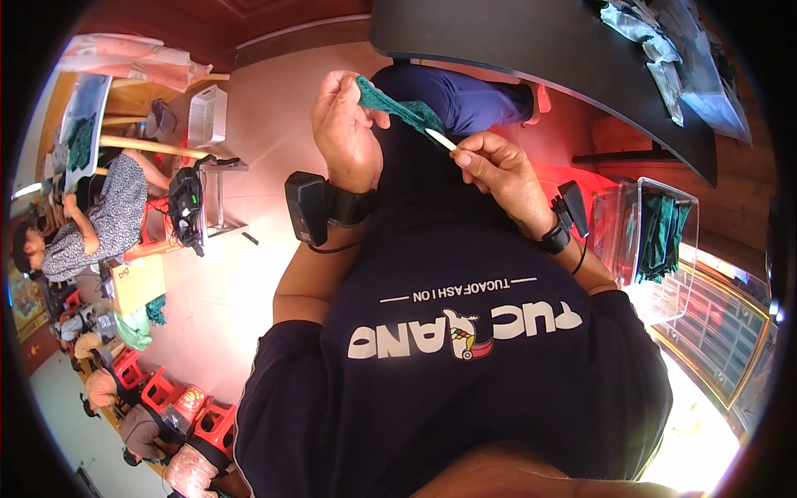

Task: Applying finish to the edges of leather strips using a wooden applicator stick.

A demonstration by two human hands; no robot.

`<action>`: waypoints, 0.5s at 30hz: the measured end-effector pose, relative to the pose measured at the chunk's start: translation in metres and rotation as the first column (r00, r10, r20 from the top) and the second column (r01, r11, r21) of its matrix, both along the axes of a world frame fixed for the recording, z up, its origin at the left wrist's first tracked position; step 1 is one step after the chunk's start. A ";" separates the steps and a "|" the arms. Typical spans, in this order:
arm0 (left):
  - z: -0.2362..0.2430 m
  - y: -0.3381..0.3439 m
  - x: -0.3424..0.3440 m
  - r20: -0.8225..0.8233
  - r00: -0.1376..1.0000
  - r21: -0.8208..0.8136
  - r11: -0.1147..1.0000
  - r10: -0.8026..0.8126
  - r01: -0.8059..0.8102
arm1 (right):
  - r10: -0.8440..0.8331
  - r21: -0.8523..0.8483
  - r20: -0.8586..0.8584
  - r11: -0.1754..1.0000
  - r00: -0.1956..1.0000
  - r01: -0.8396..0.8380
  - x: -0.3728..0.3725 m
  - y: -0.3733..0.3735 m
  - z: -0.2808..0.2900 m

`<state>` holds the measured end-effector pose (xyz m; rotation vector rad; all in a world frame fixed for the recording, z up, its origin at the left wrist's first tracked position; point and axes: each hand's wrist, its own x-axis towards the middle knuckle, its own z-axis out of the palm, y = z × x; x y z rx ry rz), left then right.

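- Head view: left hand [344, 133] raised at about 11 o'clock from frame centre, fingers pinched shut on one end of a teal cloth [398, 108].
- Cloth runs from the left fingertips toward 4 o'clock, held in the air between the two hands, above the person's lap.
- Right hand [498, 170] at about 1 o'clock from centre, fingers closed on a thin white stick [440, 139]; its tip points toward 10 o'clock and touches the cloth's lower end.
- Hands near each other, not touching; the cloth and stick bridge the gap.
- Black wrist device [309, 207] strapped on the left wrist, a cable hanging from it; smaller black band [554, 239] on the right wrist.
- Dark shirt [465, 349] with white print fills the lower middle.
- Dark tabletop [531, 50] at 12 to 1 o'clock, with pale bagged items [656, 50] at its far right.
- Clear bin [656, 249] at 3 o'clock, with more teal fabric [660, 232] inside.
- White basket [207, 116] on the floor at 10 o'clock.
- Another person in a patterned top [100, 220] sits at 9 o'clock, well apart.
- Red stools [166, 398] at 8 o'clock.
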<state>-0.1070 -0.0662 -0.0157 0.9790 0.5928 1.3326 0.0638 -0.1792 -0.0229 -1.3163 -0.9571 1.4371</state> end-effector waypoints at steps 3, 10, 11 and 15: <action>0.005 -0.001 0.003 0.007 1.000 -0.080 0.996 0.027 -0.026 | -0.001 0.016 0.002 1.000 1.000 0.001 0.000 0.000 0.002; 0.013 -0.004 0.005 0.026 0.997 0.042 0.996 -0.076 0.074 | 0.053 -0.028 -0.151 0.998 0.987 -0.057 0.003 0.000 0.008; 0.013 -0.004 0.004 -0.010 0.994 0.048 0.993 -0.110 0.110 | 0.065 -0.024 -0.156 0.997 0.986 -0.070 0.004 0.000 0.008; 0.010 -0.006 0.002 -0.003 0.991 0.076 0.988 -0.137 0.136 | 0.079 -0.019 -0.157 0.996 0.984 -0.083 0.002 -0.001 0.008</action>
